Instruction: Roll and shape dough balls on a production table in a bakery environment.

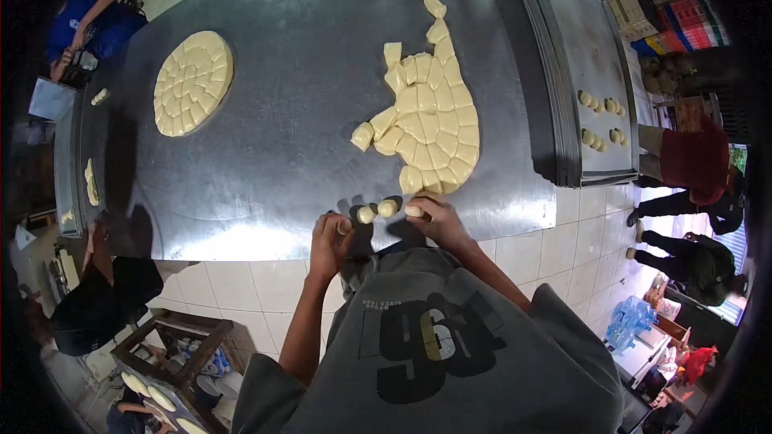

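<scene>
At the near edge of the metal table [297, 137], my left hand [326, 245] curls around a small pale dough ball [344, 227], only part of which shows. My right hand [442, 227] has its fingers bent over another dough ball [413, 211]. Between the hands two round dough pieces sit side by side on the metal, a left piece [365, 215] and a right piece [387, 208]. Just beyond my right hand spreads a large slab of pale dough [434, 120], cut into many joined pieces, with a few loose ones along its left side.
Farther left lies a round scored dough disc [193, 84]. A tall stack of metal trays [591, 40] stands at the right, its top tray bearing small dough balls. More trays [68, 161] are at the left end, where people work. Other people stand beyond the right side.
</scene>
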`<state>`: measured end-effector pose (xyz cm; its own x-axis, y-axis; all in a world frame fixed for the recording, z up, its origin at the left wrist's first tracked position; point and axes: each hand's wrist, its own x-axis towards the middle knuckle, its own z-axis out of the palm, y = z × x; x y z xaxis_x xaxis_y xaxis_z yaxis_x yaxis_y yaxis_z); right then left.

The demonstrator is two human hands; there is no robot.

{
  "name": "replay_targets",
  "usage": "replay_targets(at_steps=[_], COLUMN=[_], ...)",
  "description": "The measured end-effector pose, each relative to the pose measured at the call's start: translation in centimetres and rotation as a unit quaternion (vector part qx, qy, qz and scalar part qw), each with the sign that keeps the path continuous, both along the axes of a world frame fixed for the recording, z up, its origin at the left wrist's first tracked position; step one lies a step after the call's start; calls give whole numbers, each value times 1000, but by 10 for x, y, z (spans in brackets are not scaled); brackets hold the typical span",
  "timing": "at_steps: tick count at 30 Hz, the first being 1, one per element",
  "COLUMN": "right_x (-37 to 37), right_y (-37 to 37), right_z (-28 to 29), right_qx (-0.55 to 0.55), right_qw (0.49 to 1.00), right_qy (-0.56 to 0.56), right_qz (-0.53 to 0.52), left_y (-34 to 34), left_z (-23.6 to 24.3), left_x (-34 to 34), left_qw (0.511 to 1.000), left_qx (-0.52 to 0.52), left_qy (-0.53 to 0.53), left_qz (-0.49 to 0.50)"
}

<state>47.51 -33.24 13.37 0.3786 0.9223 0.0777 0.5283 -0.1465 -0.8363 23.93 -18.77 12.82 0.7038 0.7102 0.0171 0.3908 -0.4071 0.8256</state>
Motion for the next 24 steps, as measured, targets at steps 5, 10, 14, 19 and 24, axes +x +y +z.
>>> replay_targets(at_steps=[5,10,14,19,24], right_x=[-13,-18,-13,-22,-46], right_y=[-11,-42,-35,16,80], right_z=[20,34,39,62,70], right_qx=[-4,-54,-71,-5,117], right_qw=[996,978,966,975,983], right_qy=[-34,-21,36,118,126], right_qz=[-83,-198,-245,-190,-63], left_y=[33,94,112,79,24], left_z=[-9,-33,-10,36,62], left_x=[44,132,135,66,65], left_qw=[994,992,989,977,977], left_qx=[108,107,85,-182,-83], left_qy=[-26,-49,120,-91,-84], left_qz=[17,48,-15,-58,-177])
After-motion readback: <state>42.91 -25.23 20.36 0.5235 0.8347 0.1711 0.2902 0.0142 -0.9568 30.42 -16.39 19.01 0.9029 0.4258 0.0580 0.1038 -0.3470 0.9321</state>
